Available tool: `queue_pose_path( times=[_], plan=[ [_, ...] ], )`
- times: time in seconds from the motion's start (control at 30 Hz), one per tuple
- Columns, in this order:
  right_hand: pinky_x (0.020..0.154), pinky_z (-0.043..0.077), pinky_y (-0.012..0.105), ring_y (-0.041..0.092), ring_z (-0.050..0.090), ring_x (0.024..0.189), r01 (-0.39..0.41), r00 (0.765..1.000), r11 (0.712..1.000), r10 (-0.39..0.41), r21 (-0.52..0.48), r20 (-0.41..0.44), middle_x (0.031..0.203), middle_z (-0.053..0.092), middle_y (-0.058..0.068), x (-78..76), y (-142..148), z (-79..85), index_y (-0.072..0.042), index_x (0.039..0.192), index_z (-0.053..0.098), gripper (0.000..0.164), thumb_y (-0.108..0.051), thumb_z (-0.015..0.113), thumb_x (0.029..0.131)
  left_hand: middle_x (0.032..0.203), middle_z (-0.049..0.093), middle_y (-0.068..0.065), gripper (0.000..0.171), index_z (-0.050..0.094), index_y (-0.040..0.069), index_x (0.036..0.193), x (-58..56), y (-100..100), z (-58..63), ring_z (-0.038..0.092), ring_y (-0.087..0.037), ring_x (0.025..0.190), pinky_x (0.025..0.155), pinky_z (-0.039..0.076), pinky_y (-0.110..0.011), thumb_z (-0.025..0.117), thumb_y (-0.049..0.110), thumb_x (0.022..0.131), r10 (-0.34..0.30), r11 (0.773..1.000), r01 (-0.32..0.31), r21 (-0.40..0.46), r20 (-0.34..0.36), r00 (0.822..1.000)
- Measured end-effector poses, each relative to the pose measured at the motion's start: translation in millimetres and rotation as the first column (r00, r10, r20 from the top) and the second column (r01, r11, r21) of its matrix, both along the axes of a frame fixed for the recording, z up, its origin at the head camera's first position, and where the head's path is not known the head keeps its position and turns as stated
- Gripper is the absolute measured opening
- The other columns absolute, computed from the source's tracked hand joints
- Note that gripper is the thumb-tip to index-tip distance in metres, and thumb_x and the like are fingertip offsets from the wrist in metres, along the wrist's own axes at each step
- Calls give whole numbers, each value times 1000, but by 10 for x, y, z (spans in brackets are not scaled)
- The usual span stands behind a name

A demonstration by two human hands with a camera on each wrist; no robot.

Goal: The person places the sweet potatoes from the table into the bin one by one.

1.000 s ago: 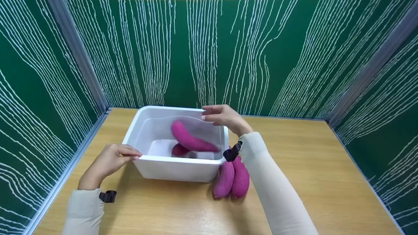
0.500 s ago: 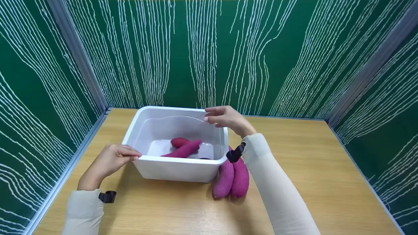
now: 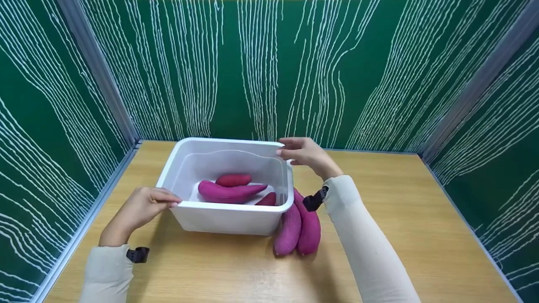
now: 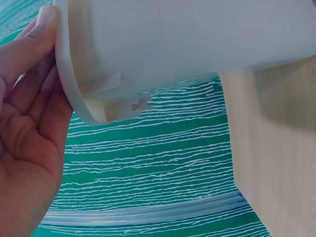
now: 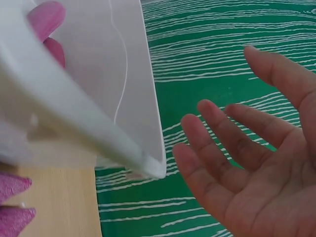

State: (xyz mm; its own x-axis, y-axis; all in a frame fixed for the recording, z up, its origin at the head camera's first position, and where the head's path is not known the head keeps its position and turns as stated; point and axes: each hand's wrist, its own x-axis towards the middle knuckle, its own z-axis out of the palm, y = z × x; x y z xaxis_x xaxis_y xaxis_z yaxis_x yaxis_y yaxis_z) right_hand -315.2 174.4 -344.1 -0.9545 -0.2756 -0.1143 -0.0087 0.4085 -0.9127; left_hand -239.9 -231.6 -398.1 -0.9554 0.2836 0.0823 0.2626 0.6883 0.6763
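A white plastic bin [image 3: 229, 219] stands on the table. My left hand [image 3: 141, 210] pinches its near left rim, thumb on one side and fingers on the other in the left wrist view. Over the far right corner hovers my right hand [image 3: 307, 155], holding nothing; the right wrist view shows its fingers spread beside the rim. Inside the bin lie a long magenta sweet potato [image 3: 227, 192], a redder one [image 3: 233, 180] behind it, and another [image 3: 267, 199] partly hidden by the front wall.
Two more sweet potatoes, a paler one [image 3: 288, 231] and a brighter one [image 3: 309, 231], lie side by side against the bin's right side, below my right forearm. Green panels [image 3: 236, 84] with white wavy lines enclose the wooden table [image 3: 400, 219] behind and at both sides.
The long sweet potato, falling and tumbling earlier, now lies on the bin's floor beside the others. My right hand has drifted right, away from the opening. My left hand keeps its hold.
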Motion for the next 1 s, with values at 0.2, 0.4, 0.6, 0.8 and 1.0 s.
queue_pose_path(
  times=[0.2, 0.4, 0.6, 0.8, 1.0],
  plan=[
    [104, 47, 47, 30, 59, 118, 56, 998, 998, -56, 18, 11, 129, 61, 11, 30, 132, -40, -13, 142, 45, 65, -36, 70, 87, 105, 73, -11, 17, 78, 11, 95, 5, 2, -5, 64, -34, 107, 92, 54, -49, 68, 1, 85, -14, 1000, 14, 3, -42, 999],
    [101, 49, 44, 28, 58, 118, 99, 995, 995, -99, 20, 20, 136, 56, 11, 71, 318, -143, -15, 145, 41, 72, -42, 71, 85, 103, 74, -11, 16, 78, 10, 93, 8, 5, -16, 65, -32, 104, 89, 56, -47, 70, 1, 84, -21, 1000, 21, -1, -73, 997],
    [102, 48, 45, 30, 55, 121, 130, 990, 992, -130, 3, 57, 140, 51, 13, 123, 493, -300, -14, 149, 34, 78, -45, 69, 86, 105, 73, -12, 16, 78, 10, 94, 9, 5, -2, 64, -34, 106, 90, 55, -48, 69, 1, 85, -15, 1000, 15, -2, -54, 998],
    [102, 48, 46, 32, 53, 123, 152, 983, 988, -150, -5, 101, 142, 49, 15, 175, 644, -494, -13, 150, 32, 76, -43, 66, 89, 106, 73, -12, 17, 78, 11, 95, 16, 10, 14, 63, -35, 108, 92, 54, -50, 68, 1, 86, -6, 1000, 6, -5, -32, 999],
    [103, 47, 47, 34, 49, 127, 163, 973, 987, -161, -3, 165, 147, 43, 17, 228, 768, -724, -11, 151, 28, 75, -39, 63, 92, 107, 73, -12, 17, 78, 11, 96, 14, 12, 29, 62, -36, 109, 93, 53, -51, 68, 2, 86, -5, 1000, 5, -4, -17, 1000]
  ],
)
